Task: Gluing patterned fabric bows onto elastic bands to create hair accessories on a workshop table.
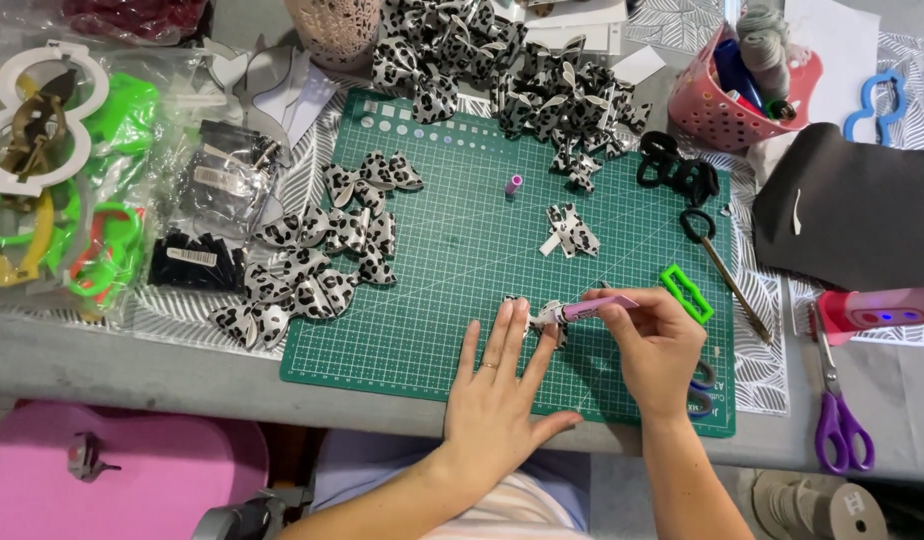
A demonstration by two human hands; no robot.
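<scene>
My left hand (499, 392) lies flat on the green cutting mat (452, 250), its fingertips pressing down a small leopard-print ribbon piece (544, 318). My right hand (654, 345) grips a pink glue tube (594, 308), its tip touching that ribbon piece. Another folded ribbon piece (570, 230) lies farther up the mat, near a small purple cap (514, 184). A pile of finished leopard-print bows (317, 255) sits at the mat's left edge, and a bigger heap of bows (522, 70) lies at the mat's far edge.
Black hair ties (677, 175), a green rectangular piece (686, 292), a long thin tool (727, 270), a pink basket (732, 95), black fabric (852, 205), a pink glue gun (877, 308) and purple scissors (840, 420) lie at the right. Bags of colourful plastic parts (72, 170) fill the left.
</scene>
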